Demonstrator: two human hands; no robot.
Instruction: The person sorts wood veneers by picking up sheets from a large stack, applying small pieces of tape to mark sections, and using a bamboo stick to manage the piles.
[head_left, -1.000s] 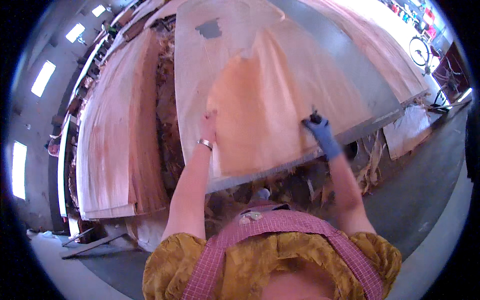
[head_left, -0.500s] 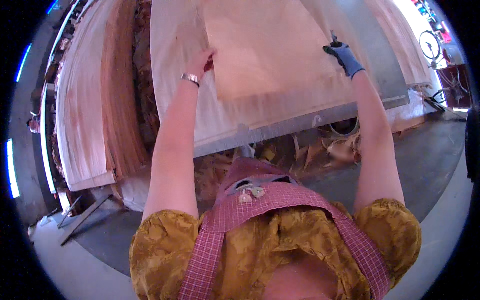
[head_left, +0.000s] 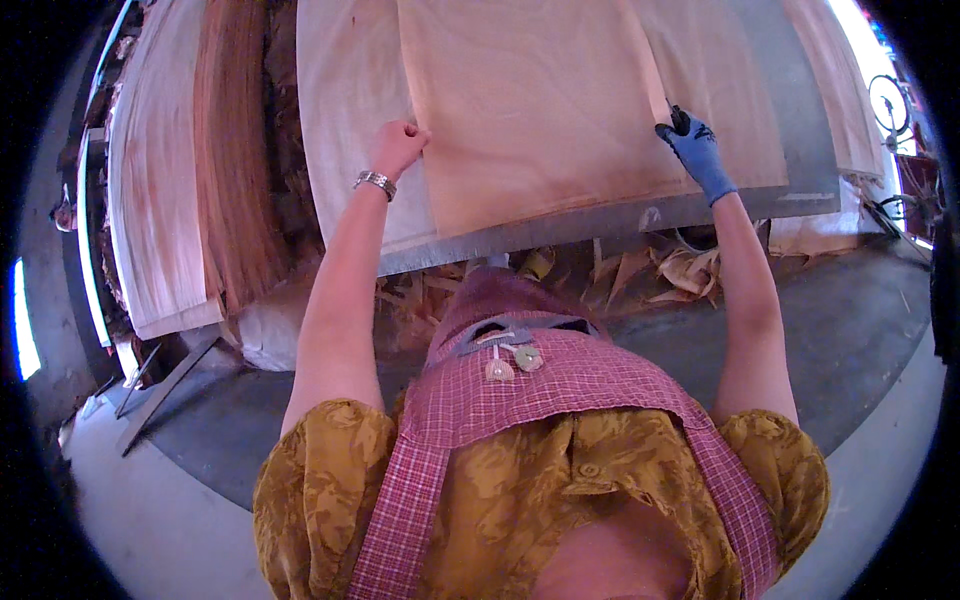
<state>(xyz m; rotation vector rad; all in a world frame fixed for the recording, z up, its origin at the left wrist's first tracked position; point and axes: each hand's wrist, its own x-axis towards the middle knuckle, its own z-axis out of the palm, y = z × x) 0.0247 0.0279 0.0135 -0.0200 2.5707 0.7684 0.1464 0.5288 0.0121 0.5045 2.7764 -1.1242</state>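
A tan wood veneer sheet (head_left: 540,110) lies over paler sheets on a wide stack in front of me. At its left edge, my bare left hand (head_left: 400,148) is closed in a pinch on the veneer sheet, a metal watch (head_left: 376,183) on the wrist. My right hand (head_left: 692,155), in a blue and black glove, is closed at the sheet's right edge, which stands up slightly just beyond the fingers. A small dark thing juts from that hand; I cannot make out what it is.
Another tall veneer stack (head_left: 165,180) stands to the left, with brown ragged edges. A grey board edge (head_left: 560,222) runs under the near side of my stack. Torn veneer scraps (head_left: 690,272) lie below it. Loose bars (head_left: 170,395) rest at the lower left; a bicycle (head_left: 889,105) stands far right.
The tan sheet has come nearer me, its near edge now almost at the board's edge. Both hands have moved slightly nearer with it, and the left fingers have closed more tightly.
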